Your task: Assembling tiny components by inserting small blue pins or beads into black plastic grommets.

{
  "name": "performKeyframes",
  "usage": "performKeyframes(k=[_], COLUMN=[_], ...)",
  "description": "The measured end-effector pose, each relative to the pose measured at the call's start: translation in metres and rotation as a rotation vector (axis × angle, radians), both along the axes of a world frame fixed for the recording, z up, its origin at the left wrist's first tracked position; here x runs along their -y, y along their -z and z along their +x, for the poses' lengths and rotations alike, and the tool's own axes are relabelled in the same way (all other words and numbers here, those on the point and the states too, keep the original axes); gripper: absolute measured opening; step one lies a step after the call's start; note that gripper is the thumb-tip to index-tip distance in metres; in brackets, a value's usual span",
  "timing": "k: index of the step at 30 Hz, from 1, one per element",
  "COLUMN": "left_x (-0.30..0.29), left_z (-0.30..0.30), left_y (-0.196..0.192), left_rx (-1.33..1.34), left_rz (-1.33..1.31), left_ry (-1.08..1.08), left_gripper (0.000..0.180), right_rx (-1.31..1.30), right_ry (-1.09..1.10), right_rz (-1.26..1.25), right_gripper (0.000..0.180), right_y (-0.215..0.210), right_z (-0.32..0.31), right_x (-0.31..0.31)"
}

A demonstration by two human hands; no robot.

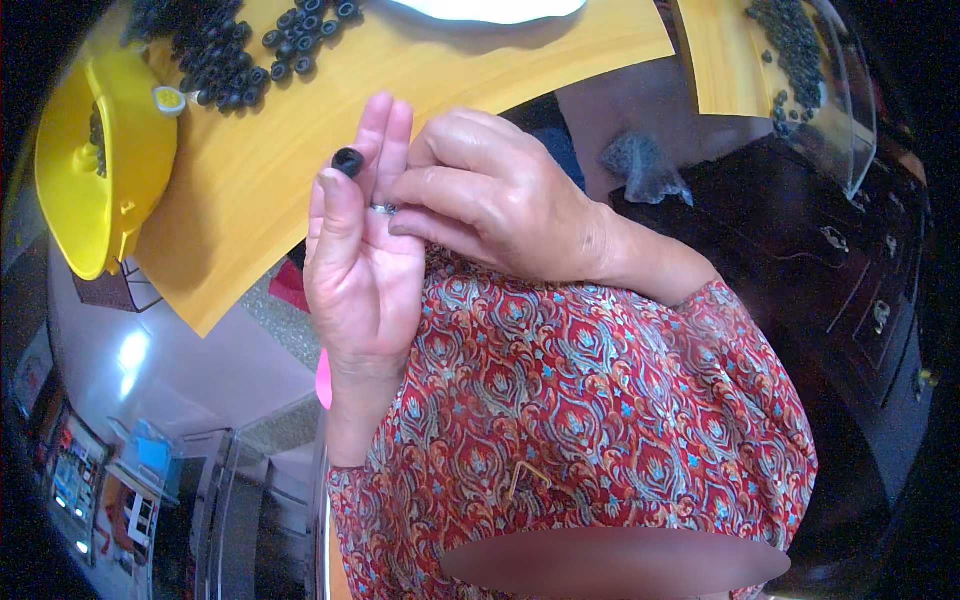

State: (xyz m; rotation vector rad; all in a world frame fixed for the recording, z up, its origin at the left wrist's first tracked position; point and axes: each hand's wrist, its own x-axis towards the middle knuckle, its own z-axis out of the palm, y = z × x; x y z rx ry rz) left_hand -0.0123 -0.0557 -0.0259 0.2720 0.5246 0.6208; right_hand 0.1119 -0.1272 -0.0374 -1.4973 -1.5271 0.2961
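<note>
Head view, left hand (362,262) pinching small black rubber ring (348,161)

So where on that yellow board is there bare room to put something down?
The yellow board is bare in its middle, between the pile of black rings and the white dish, and along its lower-left strip beside the yellow container. The top-left corner is crowded with rings.

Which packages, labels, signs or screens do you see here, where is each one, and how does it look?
Lit panels: lower left corner, small, upright, with blue, red and white patches; too blurred to tell screens from signs.
Crumpled clear bag: right of the right hand, on a dark cabinet.
No labels can be made out.
</note>
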Motion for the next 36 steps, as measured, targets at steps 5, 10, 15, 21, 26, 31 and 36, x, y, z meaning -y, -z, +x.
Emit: performKeyframes(k=[5, 10, 15, 21, 26, 31, 36], left_x=[0.000, 0.001, 0.004, 0.003, 0.003, 0.003, 0.000], left_z=[-0.001, 0.000, -0.005, -0.005, -0.005, -0.005, -0.006], left_y=[0.002, -0.006, 0.000, 0.001, -0.003, 0.000, 0.000], left_rx=[-0.010, -0.199, -0.245, -0.281, -0.349, -0.363, -0.293], left_rz=[0.080, 0.246, 0.389, 0.472, 0.484, 0.483, 0.479], left_ry=[0.018, 0.007, -0.044, -0.102, -0.074, -0.081, -0.035], left_gripper=[0.036, 0.027, 0.024, 0.021, 0.021, 0.023, 0.026], right_rx=[-0.095, -0.324, -0.386, -0.298, -0.237, -0.192, -0.229], right_ry=[-0.013, -0.039, 0.027, 0.000, -0.023, 0.002, -0.018], right_rz=[0.044, 0.060, 0.030, 0.039, 0.052, 0.052, 0.028], right_gripper=[0.020, 0.018, 0.012, 0.012, 0.019, 0.014, 0.015], right_y=[-0.002, -0.022, -0.028, -0.028, -0.028, -0.028, -0.027], right_z=[0.003, 0.019, 0.025, 0.026, 0.028, 0.027, 0.030], right_x=[-0.004, -0.004, -0.010, -0.012, -0.013, -0.014, -0.017])
